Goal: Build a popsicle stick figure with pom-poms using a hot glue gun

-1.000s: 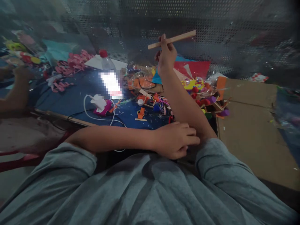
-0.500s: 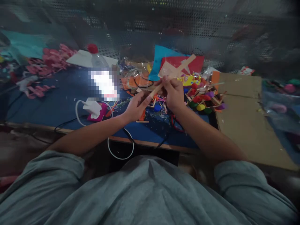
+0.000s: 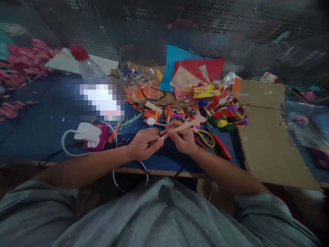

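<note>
A flat pale wooden stick [image 3: 189, 125] slants up to the right between my hands, above the near part of the blue table. My left hand [image 3: 146, 142] pinches its lower end between thumb and fingers. Farther along it, my right hand [image 3: 181, 137] is closed round the stick, and the far end sticks out past the fingers. Just beyond my hands lies a pile of small craft scraps [image 3: 177, 112]. Pliers with red and yellow handles [image 3: 223, 146] lie to the right of my right hand.
A white charger [image 3: 88, 133] with a looping cable sits on a magenta box at left. Behind it stand a blurred bright patch and a red-capped bottle [image 3: 89, 67]. Coloured pieces [image 3: 223, 115] are heaped at right, beside cardboard [image 3: 272, 144]. Red and blue sheets [image 3: 214, 68] lie at the back.
Both hands have come down and nearer to my body with the stick, which has tilted flatter. The view has shifted, and the pliers now show beside my right hand.
</note>
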{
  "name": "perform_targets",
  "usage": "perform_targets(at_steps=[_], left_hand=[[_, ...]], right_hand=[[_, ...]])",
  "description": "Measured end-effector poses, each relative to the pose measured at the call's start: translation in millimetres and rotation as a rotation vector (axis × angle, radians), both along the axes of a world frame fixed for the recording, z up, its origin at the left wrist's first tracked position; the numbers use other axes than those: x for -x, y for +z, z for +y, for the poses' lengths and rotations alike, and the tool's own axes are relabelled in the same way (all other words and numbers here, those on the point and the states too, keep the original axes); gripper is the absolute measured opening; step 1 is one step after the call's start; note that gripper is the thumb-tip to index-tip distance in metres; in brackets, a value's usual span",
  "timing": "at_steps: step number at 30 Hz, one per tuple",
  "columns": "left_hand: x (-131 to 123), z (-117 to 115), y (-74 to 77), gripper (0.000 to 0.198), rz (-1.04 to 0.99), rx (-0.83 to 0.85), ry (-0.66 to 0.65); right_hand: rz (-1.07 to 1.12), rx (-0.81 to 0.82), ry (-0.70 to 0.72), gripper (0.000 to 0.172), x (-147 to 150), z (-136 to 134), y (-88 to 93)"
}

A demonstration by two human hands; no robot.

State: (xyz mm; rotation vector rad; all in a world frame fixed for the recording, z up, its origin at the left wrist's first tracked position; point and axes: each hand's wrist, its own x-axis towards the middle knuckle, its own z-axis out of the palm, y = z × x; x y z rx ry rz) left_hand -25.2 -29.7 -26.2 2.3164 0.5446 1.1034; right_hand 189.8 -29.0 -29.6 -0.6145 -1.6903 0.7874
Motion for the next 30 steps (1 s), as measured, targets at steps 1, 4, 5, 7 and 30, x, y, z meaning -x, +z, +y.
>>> perform_targets(at_steps=[1,4,5,7,30], left_hand=[[2,0,0.1,0.031,-0.006,0.002,-0.01],[5,0,1.6,0.025,-0.012,0.028,-0.019],[5,1,2.3,0.025,0.005,0.042,-0.023],[4,2,4.0,0.028,0.019,0.067,-0.02],[-12,18,11.0,0.045,0.153,-0.144,0.061]], right_hand=[[-0.005,-0.024,0.012,0.029,0,-1,-1.4],[-0.059,-0.051,-0.004,0.016,-1,-2,-2.4],[-0.068,-0.05,-0.017,0.015,-1,-3,-1.9],[-0.079,-0.059,-0.042,0.015,-2,-4,-0.6],[0.195,0.158,-0.137,0.03,7,-7,-19.5]])
